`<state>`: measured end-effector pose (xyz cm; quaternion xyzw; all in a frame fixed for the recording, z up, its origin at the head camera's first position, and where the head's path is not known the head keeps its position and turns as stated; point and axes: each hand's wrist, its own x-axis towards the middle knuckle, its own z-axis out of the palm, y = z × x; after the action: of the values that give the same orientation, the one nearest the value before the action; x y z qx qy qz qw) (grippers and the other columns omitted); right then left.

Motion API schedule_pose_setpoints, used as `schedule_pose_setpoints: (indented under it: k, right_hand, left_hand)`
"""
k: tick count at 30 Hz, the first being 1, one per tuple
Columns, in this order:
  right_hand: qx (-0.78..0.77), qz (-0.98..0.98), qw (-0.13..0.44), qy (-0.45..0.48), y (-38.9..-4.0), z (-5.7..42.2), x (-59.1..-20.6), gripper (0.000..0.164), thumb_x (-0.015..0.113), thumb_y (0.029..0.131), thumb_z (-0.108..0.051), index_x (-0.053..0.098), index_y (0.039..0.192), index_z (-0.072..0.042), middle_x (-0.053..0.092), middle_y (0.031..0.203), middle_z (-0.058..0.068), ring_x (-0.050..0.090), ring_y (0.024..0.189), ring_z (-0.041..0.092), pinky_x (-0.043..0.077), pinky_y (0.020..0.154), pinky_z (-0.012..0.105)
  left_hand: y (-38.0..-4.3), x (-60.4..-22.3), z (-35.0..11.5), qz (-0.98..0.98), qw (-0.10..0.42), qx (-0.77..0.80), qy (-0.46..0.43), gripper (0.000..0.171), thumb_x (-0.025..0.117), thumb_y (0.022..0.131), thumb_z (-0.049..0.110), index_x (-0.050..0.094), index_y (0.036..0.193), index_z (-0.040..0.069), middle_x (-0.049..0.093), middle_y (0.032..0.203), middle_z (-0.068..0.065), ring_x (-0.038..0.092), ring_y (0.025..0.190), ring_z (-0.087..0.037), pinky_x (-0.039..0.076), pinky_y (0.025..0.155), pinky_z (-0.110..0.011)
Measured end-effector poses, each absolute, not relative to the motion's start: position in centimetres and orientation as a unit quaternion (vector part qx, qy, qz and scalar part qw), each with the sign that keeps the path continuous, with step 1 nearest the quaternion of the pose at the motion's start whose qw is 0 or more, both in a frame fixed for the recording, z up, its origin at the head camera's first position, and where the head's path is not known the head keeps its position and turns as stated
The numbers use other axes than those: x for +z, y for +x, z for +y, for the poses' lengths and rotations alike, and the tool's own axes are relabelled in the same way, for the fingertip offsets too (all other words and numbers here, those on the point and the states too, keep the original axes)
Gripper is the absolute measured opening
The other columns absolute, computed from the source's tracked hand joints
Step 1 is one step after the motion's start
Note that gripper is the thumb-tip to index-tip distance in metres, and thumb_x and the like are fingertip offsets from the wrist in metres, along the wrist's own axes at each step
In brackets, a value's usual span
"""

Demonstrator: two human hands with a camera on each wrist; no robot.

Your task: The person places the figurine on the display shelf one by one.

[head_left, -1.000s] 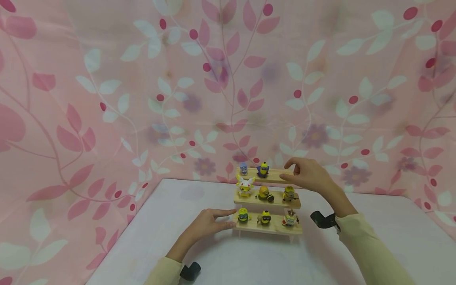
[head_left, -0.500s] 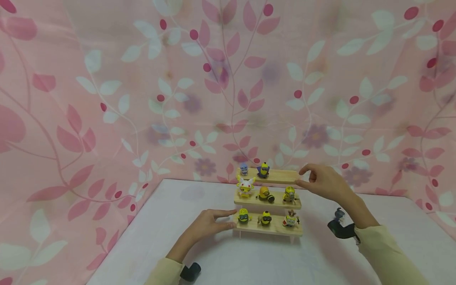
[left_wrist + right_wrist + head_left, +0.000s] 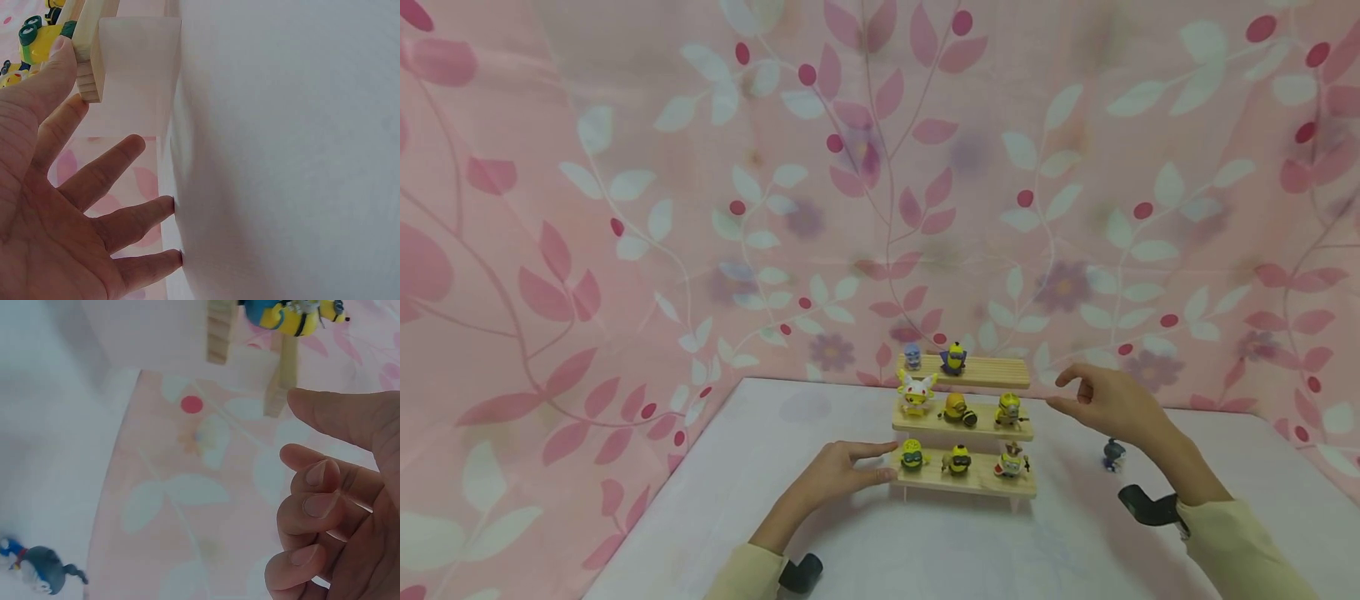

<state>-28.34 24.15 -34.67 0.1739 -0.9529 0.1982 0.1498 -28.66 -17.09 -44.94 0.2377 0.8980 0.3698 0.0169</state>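
Observation:
A three-tier display shelf [image 3: 967, 478] of pale wooden boards on clear supports carries several small figurines. My left hand [image 3: 835, 475] holds the left end of its lowest board between thumb and forefinger; the other fingers spread out behind, as the left wrist view shows. Nearest to that hand is a yellow figurine with green goggles [image 3: 912, 455]. Off the shelf's right side, my right hand [image 3: 1112, 404] hovers with nothing in it, thumb and forefinger apart, the other fingers loosely bent. Below it on the table, a dark blue-grey figurine [image 3: 1114, 455] also appears in the right wrist view.
On the top board [image 3: 996, 372] are a pale blue figurine [image 3: 912, 357] and a blue-caped yellow one [image 3: 954, 359], both left of its right end. A white cloth [image 3: 715, 508] covers the table. A pink floral curtain [image 3: 880, 167] hangs behind.
My right hand has moved right and slightly down, away from the top board, uncovering the board's right end and the dark figurine on the table. The left hand has stayed put.

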Motion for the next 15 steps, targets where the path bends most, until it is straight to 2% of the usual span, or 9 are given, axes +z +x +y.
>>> schedule_pose_setpoints:
  k: [9, 15]
  right_hand:
    - [0.193, -0.957, 0.137, 0.169, -28.1, 26.1, -36.5, 0.034, 0.076, 0.086, -0.037, 0.068, 0.104, -0.009, 0.053, 0.071, -0.003, 0.045, 0.055, 0.013, 0.039, 0.049, 0.030]
    - [0.195, -0.963, 0.122, 0.143, -27.7, 27.4, -37.9, 0.034, 0.075, 0.087, -0.038, 0.067, 0.106, -0.011, 0.053, 0.073, -0.004, 0.045, 0.053, 0.013, 0.038, 0.046, 0.031]
  left_hand:
    - [-28.6, -45.1, -17.1, 0.898, 0.020, 0.371, 0.236, 0.055, 0.070, 0.084, 0.058, 0.066, 0.131, 0.029, 0.065, 0.128, -0.002, 0.056, 0.123, -0.029, 0.047, 0.095, -0.053]
    - [-28.7, -44.9, -17.1, 0.898, 0.018, 0.369, 0.239, 0.054, 0.070, 0.084, 0.058, 0.066, 0.131, 0.030, 0.065, 0.128, -0.002, 0.056, 0.124, -0.030, 0.047, 0.095, -0.053]
